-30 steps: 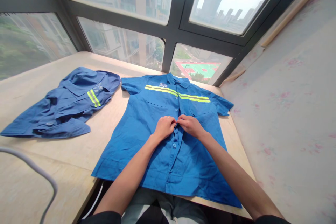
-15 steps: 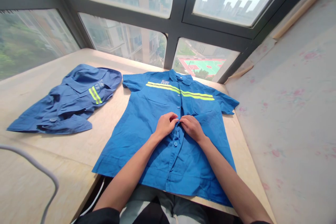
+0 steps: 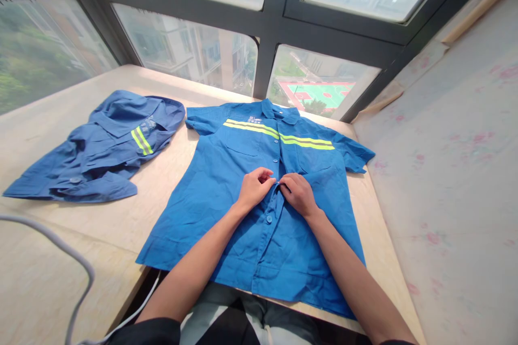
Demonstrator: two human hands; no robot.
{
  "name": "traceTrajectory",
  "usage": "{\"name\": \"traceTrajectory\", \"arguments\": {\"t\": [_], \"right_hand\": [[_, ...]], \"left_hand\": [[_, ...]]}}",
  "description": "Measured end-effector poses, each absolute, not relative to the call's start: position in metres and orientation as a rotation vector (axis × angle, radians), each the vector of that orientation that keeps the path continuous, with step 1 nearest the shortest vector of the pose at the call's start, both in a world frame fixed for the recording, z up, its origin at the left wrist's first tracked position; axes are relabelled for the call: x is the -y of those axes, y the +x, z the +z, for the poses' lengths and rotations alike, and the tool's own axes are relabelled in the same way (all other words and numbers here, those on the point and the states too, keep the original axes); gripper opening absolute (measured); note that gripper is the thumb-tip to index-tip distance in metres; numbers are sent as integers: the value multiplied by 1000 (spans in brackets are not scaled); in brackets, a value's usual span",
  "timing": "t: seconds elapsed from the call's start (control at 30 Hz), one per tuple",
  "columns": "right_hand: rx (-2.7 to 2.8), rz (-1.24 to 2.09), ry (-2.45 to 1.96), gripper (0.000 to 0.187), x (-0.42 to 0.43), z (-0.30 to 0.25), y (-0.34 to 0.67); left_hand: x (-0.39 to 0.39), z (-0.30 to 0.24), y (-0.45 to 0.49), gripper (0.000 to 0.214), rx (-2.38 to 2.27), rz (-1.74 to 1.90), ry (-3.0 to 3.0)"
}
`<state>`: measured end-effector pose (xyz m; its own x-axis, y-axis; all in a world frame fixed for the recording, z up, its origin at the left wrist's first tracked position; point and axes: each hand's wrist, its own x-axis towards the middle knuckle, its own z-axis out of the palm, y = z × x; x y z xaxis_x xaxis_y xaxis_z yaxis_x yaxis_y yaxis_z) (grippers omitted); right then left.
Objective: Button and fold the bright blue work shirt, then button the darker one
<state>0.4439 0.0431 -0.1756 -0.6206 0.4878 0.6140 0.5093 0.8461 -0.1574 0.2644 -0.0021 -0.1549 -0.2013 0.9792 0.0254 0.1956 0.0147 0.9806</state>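
Your shirt (image 3: pixel 210 199) is laid flat, front up, in the middle of the surface (image 3: pixel 151 191), collar toward the window (image 3: pixel 190 59) and hem hanging a bit over the near edge. Your left hand (image 3: pixel 253 190) and right hand (image 3: pixel 299 194) meet right at the middle of the front strip, just above a button (image 3: pixel 268 219). Each grip is pinched shut on a front edge of the cloth, fingertips almost touching.

What I'd watch for: the cloth is already puckered around your fingers, so a tug to one side could leave the two front edges out of line. And with the hem over the edge, any pull toward you could drag the whole shirt off.

Further out, a second shirt (image 3: pixel 101 156) lies crumpled to the left, well apart, and a grey cable (image 3: pixel 76 264) loops across the near left corner.
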Motion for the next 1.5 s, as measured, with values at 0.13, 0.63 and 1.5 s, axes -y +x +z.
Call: {"name": "traceTrajectory", "arguments": {"t": [0.13,0.63,1.5], "right_hand": [[2327,-23,-724,10,-44,-175,445],[2295,-85,-653,25,-46,-178,447],[2360,-14,-750,28,-47,-184,443]], "left_hand": [[2,-155,265,14,-1496,1284,1224],[0,-161,265,20,-1411,1316,1168],[-5,-169,266,18,-1447,1261,1223]]}}
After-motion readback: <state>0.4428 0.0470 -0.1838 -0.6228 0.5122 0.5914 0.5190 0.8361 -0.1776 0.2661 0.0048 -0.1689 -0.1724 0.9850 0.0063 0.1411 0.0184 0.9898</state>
